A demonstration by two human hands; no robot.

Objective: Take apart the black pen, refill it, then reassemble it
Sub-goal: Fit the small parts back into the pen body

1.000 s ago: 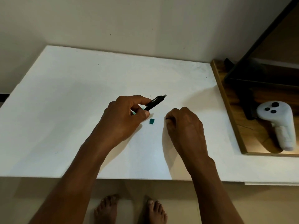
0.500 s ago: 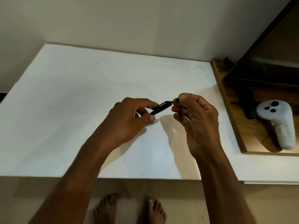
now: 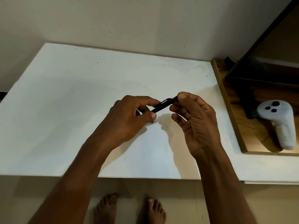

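The black pen (image 3: 163, 105) is held above the white table (image 3: 68, 97), slanting up to the right, its clip facing up. My left hand (image 3: 129, 117) grips its lower end between thumb and fingers; a bit of green shows inside that grip. My right hand (image 3: 194, 120) pinches the pen's upper right end with thumb and forefinger, and that tip is hidden by the fingers. A small dark green piece (image 3: 152, 121) peeks out on the table just under my left thumb.
A wooden tray (image 3: 229, 110) lies at the table's right edge with a white handheld controller (image 3: 281, 123) and a dark frame (image 3: 262, 75) on it. A wall runs behind the table. Bare feet stand on the floor below the front edge.
My right hand rose from the table and came to the pen's upper end, now pinching it. The left hand lifted the pen slightly and now covers most of the green piece.
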